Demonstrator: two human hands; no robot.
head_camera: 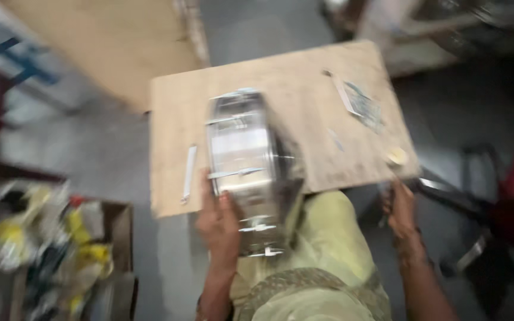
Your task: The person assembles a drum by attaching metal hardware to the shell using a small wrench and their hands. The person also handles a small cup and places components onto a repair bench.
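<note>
One plywood board (281, 83) over grey floor, everything blurred.
Left hand (218, 223) grasps one metal drum shell (245, 172); right hand (401, 208) grips the board's corner, fingers hard to make out.

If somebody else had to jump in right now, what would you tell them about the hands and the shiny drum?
Left hand: pressed against the side of the shiny metal drum, fingers on its rim, steadying it.
Right hand: at the near right edge of the wooden board; the blur hides whether it grips anything.
The drum stands on edge, half on the board, half over the lap.
On the board: a pale stick left of the drum, a flat printed packet and a small round piece to the right.
</note>
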